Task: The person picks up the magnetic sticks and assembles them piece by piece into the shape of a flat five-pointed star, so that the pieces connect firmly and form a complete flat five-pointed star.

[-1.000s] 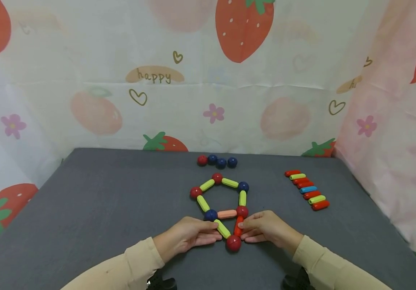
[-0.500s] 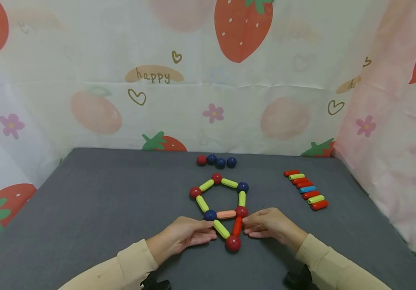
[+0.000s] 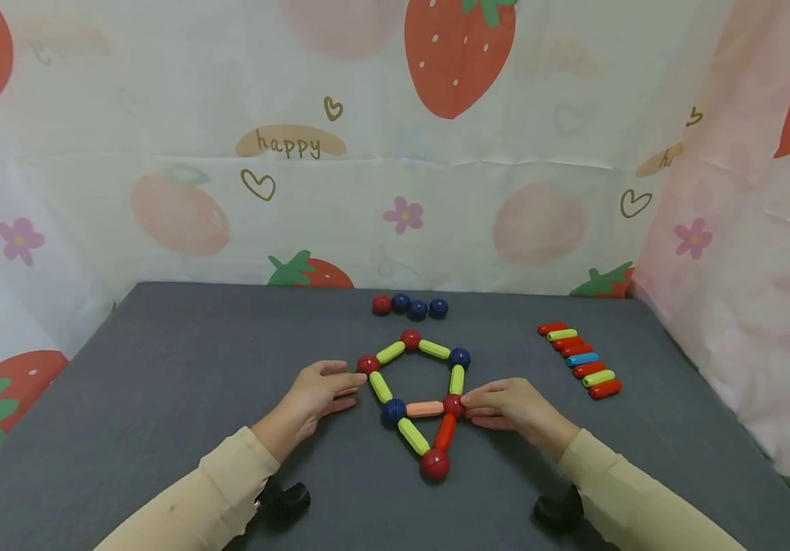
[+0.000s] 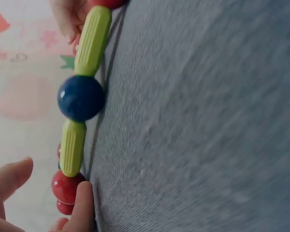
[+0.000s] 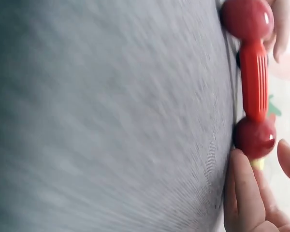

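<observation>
A flat figure of magnetic rods and balls lies on the dark table. Its ring has yellow-green rods [image 3: 380, 387] and one salmon rod [image 3: 426, 409]. Below it, a yellow-green rod [image 3: 413, 437] and a red rod [image 3: 445, 432] meet at a red ball [image 3: 435, 464]. My left hand [image 3: 312, 399] is at the ring's left red ball [image 3: 368, 365]; in the left wrist view a fingertip [image 4: 84, 198] appears to touch it, thumb apart. Beside the right red ball [image 3: 453, 405] is my right hand [image 3: 519, 413], fingertips [image 5: 241, 169] against it, thumb apart.
Behind the figure stand a loose red ball [image 3: 382, 304] and several blue balls [image 3: 417, 310]. A slanting row of red, yellow-green and blue rods [image 3: 582, 359] lies at the right. A printed cloth [image 3: 436, 222] hangs along the table's back edge.
My left hand has left the lower yellow-green rod and moved up and left to the left red ball. My right hand has shifted from the red rod to the right red ball. The figure has moved slightly left.
</observation>
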A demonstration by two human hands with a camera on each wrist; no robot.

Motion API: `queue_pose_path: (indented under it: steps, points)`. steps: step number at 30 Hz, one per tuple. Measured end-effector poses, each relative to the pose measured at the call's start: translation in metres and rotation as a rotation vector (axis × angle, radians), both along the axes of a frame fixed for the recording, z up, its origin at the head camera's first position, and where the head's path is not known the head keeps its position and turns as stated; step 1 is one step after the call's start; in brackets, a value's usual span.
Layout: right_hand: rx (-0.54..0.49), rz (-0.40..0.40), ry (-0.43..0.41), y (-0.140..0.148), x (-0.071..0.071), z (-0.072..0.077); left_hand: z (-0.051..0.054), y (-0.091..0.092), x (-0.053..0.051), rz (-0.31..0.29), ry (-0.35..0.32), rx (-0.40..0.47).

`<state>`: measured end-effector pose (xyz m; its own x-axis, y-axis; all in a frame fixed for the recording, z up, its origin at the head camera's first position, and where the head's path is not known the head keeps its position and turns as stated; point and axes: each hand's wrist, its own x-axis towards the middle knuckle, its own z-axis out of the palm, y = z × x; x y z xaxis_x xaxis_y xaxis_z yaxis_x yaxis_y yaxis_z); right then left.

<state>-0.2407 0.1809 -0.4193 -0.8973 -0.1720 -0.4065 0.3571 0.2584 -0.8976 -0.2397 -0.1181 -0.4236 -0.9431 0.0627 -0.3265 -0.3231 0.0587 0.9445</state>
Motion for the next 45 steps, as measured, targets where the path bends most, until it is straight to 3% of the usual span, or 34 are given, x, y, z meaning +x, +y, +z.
queue_pose_path:
  steps: [4,9,14,18,25,33,45]
  points:
    - [-0.007,-0.045,0.014,0.003,-0.018,0.003,0.000,0.001,-0.011,-0.004,0.008,-0.023]
    - [0.043,-0.062,0.041,0.003,-0.043,0.009,-0.001,0.004,-0.024,0.065,-0.027,-0.038]
    - [0.091,-0.074,0.040,-0.003,-0.055,0.010,-0.002,0.006,-0.030,0.085,-0.038,-0.043]
    - [0.118,-0.071,0.046,-0.004,-0.056,0.008,-0.003,0.009,-0.034,0.078,-0.026,-0.050]
    - [0.117,0.001,0.048,-0.004,-0.056,0.004,-0.003,0.005,-0.036,0.032,-0.024,-0.074]
    - [0.256,0.077,0.121,-0.014,-0.060,0.005,-0.002,0.011,-0.046,0.015,0.004,-0.178]
    - [0.287,0.075,0.112,-0.015,-0.058,0.009,-0.003,0.012,-0.052,0.021,0.021,-0.187]
